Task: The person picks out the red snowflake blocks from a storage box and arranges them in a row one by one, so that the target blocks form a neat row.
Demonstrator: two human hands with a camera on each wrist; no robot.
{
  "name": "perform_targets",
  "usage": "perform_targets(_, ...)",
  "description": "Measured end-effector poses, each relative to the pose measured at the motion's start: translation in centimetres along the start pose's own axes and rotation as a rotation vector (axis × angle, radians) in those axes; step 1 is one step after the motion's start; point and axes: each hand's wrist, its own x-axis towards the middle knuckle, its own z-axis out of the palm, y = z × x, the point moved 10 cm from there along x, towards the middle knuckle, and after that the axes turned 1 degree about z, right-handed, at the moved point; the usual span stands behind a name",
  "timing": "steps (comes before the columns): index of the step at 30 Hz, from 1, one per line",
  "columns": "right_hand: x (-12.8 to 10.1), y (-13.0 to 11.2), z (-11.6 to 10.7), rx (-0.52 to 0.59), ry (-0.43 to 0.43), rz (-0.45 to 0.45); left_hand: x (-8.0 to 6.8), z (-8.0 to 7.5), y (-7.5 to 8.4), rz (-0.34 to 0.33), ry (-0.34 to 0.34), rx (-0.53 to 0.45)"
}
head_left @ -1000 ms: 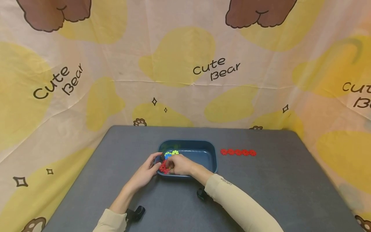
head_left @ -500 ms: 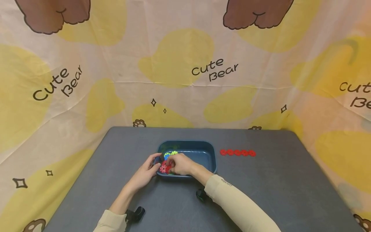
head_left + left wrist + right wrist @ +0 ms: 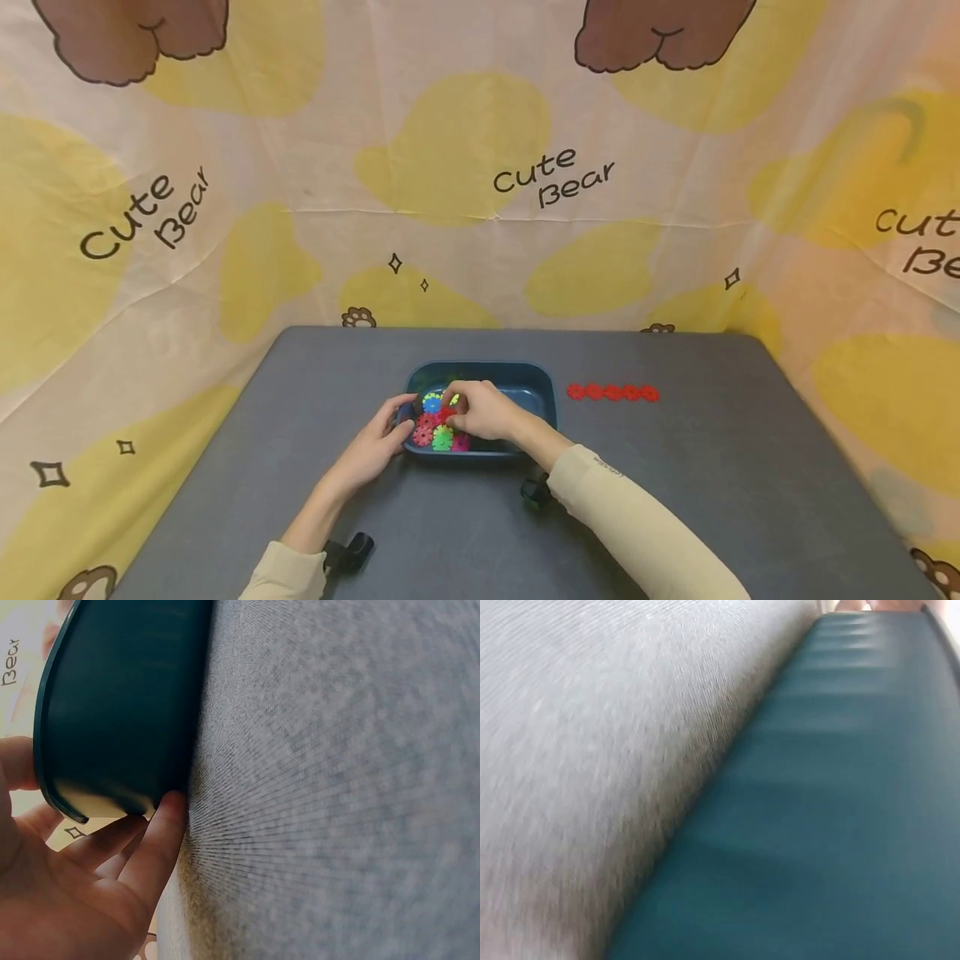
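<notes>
A dark teal plastic bin (image 3: 517, 454) holds several toothed snowflake discs at its left end. My left hand (image 3: 378, 440) grips the bin's left end, thumb at the rim and fingers against the outer wall, as the left wrist view shows up close on the bin wall (image 3: 124, 705). Over the discs, my right hand (image 3: 483, 412) pinches a red snowflake disc (image 3: 447, 414) between thumb and fingers. Below it lie a green disc (image 3: 442, 438), a pinkish-red disc (image 3: 423, 435) and a magenta disc (image 3: 461, 442). A blue disc (image 3: 431, 403) sits farther back.
Right of the bin, a row of several joined red discs (image 3: 613, 392) lies on the grey table (image 3: 675, 492). A patterned cloth (image 3: 450, 150) hangs behind the table. The right wrist view shows mostly the bin's outer wall (image 3: 802, 810).
My right hand has risen slightly and shifted right from the pile, with the red disc at its fingertips. Green and magenta discs now show beneath. The left hand stays on the bin.
</notes>
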Motion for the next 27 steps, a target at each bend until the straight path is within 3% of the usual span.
perform_targets(17,-4.4,-0.2,-4.8,0.010,0.038,-0.033,0.0,0.0,0.0,0.006,-0.008,-0.007)
perform_targets(27,-7.5,1.9,-8.2,0.024,0.121,-0.055,-0.1,0.0,0.0,-0.004,-0.006,0.001)
